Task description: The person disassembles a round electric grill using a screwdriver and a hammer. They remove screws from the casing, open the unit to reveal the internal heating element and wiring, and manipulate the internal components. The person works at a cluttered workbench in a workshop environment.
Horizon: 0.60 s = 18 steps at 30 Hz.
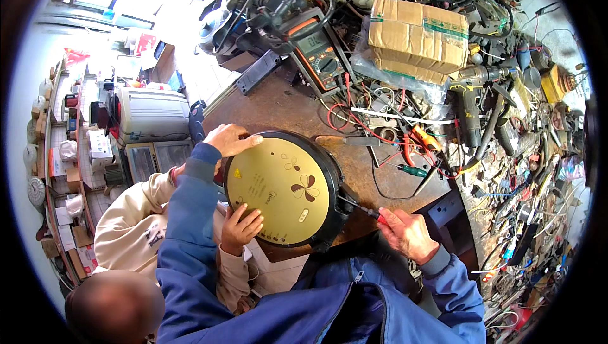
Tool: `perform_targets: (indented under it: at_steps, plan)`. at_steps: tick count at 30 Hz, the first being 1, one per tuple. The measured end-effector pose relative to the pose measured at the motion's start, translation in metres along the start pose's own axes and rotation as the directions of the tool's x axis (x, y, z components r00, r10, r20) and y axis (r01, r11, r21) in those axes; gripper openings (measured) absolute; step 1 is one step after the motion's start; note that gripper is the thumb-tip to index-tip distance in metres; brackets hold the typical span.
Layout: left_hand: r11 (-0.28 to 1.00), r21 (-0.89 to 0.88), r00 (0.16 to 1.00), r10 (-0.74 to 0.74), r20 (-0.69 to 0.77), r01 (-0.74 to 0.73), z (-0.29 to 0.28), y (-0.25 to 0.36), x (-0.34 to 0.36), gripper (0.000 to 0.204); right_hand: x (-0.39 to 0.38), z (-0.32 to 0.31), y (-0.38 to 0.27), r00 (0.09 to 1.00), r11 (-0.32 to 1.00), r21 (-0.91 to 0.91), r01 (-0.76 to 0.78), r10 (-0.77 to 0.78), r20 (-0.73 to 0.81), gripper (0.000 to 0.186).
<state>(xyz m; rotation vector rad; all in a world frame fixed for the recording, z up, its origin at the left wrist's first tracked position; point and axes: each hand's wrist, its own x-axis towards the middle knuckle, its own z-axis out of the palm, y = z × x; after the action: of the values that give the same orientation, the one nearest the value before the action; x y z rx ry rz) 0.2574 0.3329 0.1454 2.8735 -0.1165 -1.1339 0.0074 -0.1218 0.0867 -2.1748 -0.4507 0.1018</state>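
Observation:
A round appliance [278, 182] with a gold face, a printed flower and a black rim stands tilted at the table's front edge. My left hand [233, 140] grips its upper left rim, with one digit stretched over the edge. My right hand [408, 235] is closed round the red handle of a screwdriver [362, 207]. The screwdriver's shaft points left, to the black housing at the appliance's lower right side; whether its tip sits in a screw I cannot tell. A co-worker's hand [242, 227] in a cream sleeve rests on the lower left of the gold face.
Behind the appliance lie a multimeter [322, 59] with red leads and a battered cardboard box [418, 37]. A cordless drill [468, 106], pliers [424, 138] and a green-handled screwdriver [413, 170] lie to the right among heaped cables and parts. The co-worker [136, 223] is close on my left.

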Motion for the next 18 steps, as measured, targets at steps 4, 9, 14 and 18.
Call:
perform_targets:
  at_steps: [4,9,14,18]
  plan:
    - [0.998,-0.023,0.998,-0.052,0.022,0.053,-0.001,0.005,0.011,0.090,0.000,-0.001,0.002,1.000,1.000,0.009,0.010,-0.010,0.030,0.041]
    - [0.998,-0.002,0.998,0.063,-0.026,-0.063,0.000,0.001,0.002,0.082,-0.002,0.000,0.004,0.999,1.000,-0.016,-0.025,0.026,0.024,0.037]
    - [0.993,0.030,0.994,0.110,0.007,-0.110,-0.013,0.006,0.001,0.089,-0.008,0.009,0.008,0.996,0.997,0.021,-0.069,0.067,0.062,0.035]
    - [0.987,-0.044,0.986,0.155,0.059,-0.152,-0.018,0.016,0.010,0.086,-0.015,0.016,0.011,0.995,0.993,0.082,-0.088,0.083,0.060,0.035]
